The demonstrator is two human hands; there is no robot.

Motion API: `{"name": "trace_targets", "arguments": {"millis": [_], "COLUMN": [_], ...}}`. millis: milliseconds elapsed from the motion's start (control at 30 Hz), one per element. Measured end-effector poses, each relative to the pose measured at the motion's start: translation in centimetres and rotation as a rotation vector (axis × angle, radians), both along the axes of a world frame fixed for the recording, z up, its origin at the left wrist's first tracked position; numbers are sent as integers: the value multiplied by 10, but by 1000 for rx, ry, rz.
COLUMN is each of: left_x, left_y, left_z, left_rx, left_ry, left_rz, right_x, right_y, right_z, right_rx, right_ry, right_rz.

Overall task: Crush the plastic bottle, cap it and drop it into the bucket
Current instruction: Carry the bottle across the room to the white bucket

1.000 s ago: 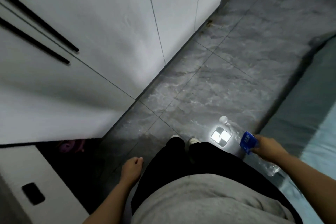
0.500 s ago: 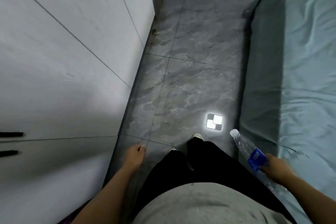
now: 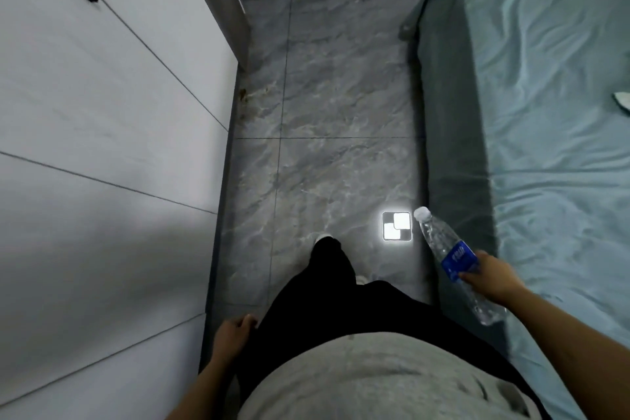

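While the right hand (image 3: pixel 491 278) keeps its grip wrapped around the plastic bottle (image 3: pixel 450 259), fingers closed over the lower edge of the blue label (image 3: pixel 458 259), the left hand (image 3: pixel 235 334) hangs loosely curled beside the black trouser leg (image 3: pixel 327 280), holding nothing. The bottle is carried low at the person's right side, tilted with its white cap (image 3: pixel 422 213) pointing forward and its base back toward the body, just above the edge of the bed (image 3: pixel 545 147) with its pale green sheet. It looks full-bodied and uncrushed, and the cap is on.

Compared with a second ago, the view has swung round from the white cabinet fronts (image 3: pixel 102 147) to look straight down the grey marble floor (image 3: pixel 324 112) between cabinet and bed, and one leg is now stepped well forward. The bottle has stayed in the same hold throughout. I take this as walking toward the bucket, which is not clearly in view; a rounded shape at the top edge of the floor cannot be identified. Crushing, which likely needs the cap loosened first, has not begun.

The label carries white lettering, too blurred to read. A bright square ceiling-light reflection (image 3: pixel 396 226) on the floor sits just beside the cap.
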State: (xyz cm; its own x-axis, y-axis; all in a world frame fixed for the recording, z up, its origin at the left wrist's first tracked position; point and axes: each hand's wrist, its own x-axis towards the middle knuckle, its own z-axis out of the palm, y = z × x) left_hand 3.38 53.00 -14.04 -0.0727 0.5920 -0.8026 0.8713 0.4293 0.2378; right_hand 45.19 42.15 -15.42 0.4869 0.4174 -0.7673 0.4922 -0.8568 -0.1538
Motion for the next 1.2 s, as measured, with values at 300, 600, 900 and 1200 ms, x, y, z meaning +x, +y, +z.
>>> {"name": "trace_targets", "arguments": {"millis": [300,600,900,1200], "left_x": [63,191,296,329], "left_y": [141,312,395,479], "left_z": [-5,2,7,3], "left_rx": [26,90,63,-3], "left_ry": [-3,-83,-126,-28], "left_rz": [-14,-175,-122,21], "right_x": [37,97,227,309], "right_y": [73,129,269,445], "right_z": [-3,3,8,19], "right_rx": [-122,-184,-81,18], "right_ry": [9,18,10,-22], "right_rz": [-63,-141,-170,-117]}}
